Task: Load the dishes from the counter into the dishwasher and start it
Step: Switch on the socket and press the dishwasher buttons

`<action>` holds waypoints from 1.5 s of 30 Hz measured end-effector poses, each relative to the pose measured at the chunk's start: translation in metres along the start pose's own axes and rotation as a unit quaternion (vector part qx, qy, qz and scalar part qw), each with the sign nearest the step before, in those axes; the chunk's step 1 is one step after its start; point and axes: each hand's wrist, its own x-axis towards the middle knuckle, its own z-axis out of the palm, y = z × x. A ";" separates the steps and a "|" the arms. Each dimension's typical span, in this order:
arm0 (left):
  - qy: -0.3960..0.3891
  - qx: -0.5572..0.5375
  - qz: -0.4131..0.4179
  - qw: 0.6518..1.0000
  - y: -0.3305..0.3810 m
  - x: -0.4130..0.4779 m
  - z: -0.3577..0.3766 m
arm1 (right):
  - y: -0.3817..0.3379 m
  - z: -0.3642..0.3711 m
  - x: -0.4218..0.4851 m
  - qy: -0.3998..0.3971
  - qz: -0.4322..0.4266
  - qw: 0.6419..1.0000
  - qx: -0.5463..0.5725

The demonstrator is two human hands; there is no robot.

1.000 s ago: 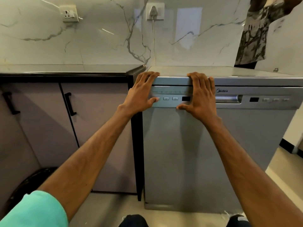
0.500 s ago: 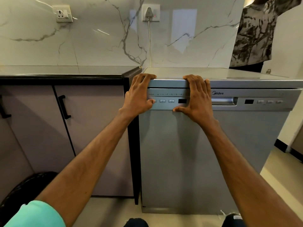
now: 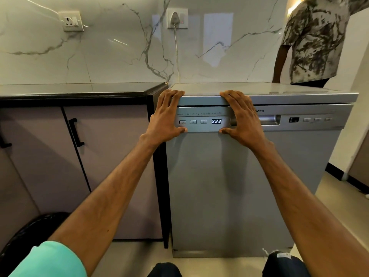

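Observation:
A silver dishwasher (image 3: 229,186) stands shut in front of me, its door closed. My left hand (image 3: 166,118) lies flat on the left end of the control panel, fingers over the top edge, thumb just below the power button (image 3: 182,122). My right hand (image 3: 242,118) lies flat on the panel over the left part of the door handle recess (image 3: 268,119), fingertips on the top edge. Between the hands the small display (image 3: 216,121) is lit and reads 888. No dishes are in view.
A dark counter (image 3: 79,91) over lilac cabinet doors (image 3: 111,166) with black handles adjoins on the left. A plug and cord (image 3: 175,21) hang on the marble wall. Another person (image 3: 315,41) stands at the back right. A black bin (image 3: 30,232) sits low left.
The display between my hands has lit up with 888; it was dark before. My left thumb has shifted slightly by the power button. Both hands stay flat on the panel.

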 end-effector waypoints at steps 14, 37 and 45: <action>0.003 0.008 -0.004 1.000 -0.002 0.000 0.004 | 0.002 0.011 -0.001 0.027 0.004 0.999 0.022; -0.002 0.034 -0.036 0.999 0.007 -0.001 0.005 | 0.001 0.013 -0.002 0.024 0.013 0.999 0.020; -0.005 0.057 -0.036 0.998 0.010 0.000 0.004 | -0.001 0.012 -0.002 0.023 0.015 0.999 0.019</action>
